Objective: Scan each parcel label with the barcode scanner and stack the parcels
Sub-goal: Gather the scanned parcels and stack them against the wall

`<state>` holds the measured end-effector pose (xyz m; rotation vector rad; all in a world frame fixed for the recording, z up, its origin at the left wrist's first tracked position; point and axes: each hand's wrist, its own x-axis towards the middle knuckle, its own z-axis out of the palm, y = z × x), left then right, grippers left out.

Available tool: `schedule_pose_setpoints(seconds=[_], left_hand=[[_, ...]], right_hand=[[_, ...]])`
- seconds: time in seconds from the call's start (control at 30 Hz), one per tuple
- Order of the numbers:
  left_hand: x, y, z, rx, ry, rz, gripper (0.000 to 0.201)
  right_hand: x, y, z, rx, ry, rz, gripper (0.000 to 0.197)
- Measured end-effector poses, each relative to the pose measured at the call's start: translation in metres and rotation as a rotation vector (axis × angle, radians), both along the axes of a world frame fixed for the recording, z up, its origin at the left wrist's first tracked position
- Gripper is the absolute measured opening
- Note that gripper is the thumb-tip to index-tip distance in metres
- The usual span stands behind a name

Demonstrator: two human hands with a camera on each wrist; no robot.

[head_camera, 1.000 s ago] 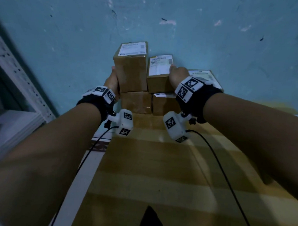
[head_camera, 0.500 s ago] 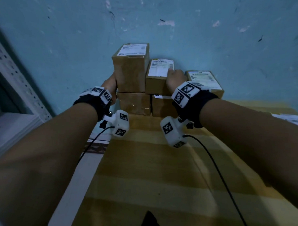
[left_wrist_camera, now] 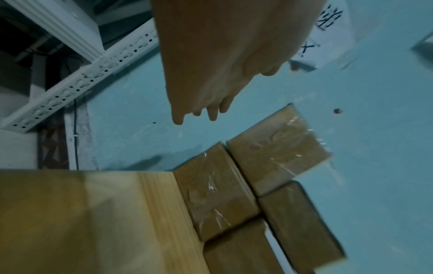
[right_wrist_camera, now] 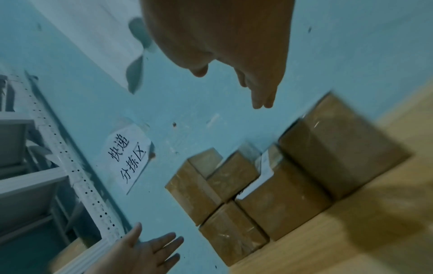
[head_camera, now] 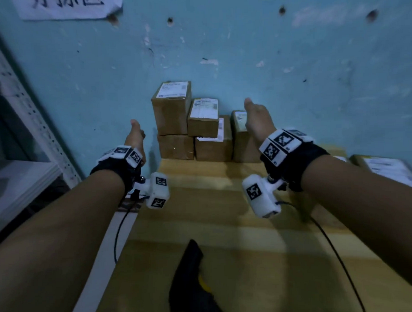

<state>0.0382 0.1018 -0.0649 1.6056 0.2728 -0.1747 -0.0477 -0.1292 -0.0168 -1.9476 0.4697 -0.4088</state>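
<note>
The stacked parcels point(head_camera: 192, 130) stand at the far edge of the wooden tabletop point(head_camera: 226, 225), against the blue wall point(head_camera: 291, 82): two tiers on the left, with one single parcel point(head_camera: 240, 140) beside them on the right. The left hand point(head_camera: 135, 137) is raised off the tabletop's far left corner, clear of the stack. The right hand point(head_camera: 257, 121) is held in front of the single parcel; whether it touches it cannot be told from the head view. The head view alone shows the white labels on the parcel tops, the black barcode scanner point(head_camera: 193, 280) lying at the near edge, and another labelled parcel point(head_camera: 387, 170) at the right edge. The wrist views show what the head view hides: both hands have straight, spread fingers and hold nothing, and both are apart from the parcels. The right wrist view also takes in the paper sign point(right_wrist_camera: 127, 159) on the wall and the white perforated shelf frame point(right_wrist_camera: 77, 178) to the left.
</note>
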Motion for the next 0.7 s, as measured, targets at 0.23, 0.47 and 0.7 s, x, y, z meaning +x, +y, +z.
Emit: schedule_pose_setpoints(seconds=[0.23, 0.47, 0.7], left_hand=[[-0.096, -0.014, 0.040, 0.079, -0.047, -0.119, 0.077], [-0.183, -0.080, 0.042, -0.137, -0.047, -0.455, 0.066], [-0.235, -0.148, 0.039, -0.079, 0.000, -0.608, 0.064]], right_hand=[[-0.143, -0.040, 0.036, 0.076, -0.092, -0.126, 0.059], [-0.263, -0.115, 0.026, 0.092, -0.048, -0.346, 0.045], [-0.312, -0.137, 0.018, 0.194, -0.022, -0.390, 0.053]])
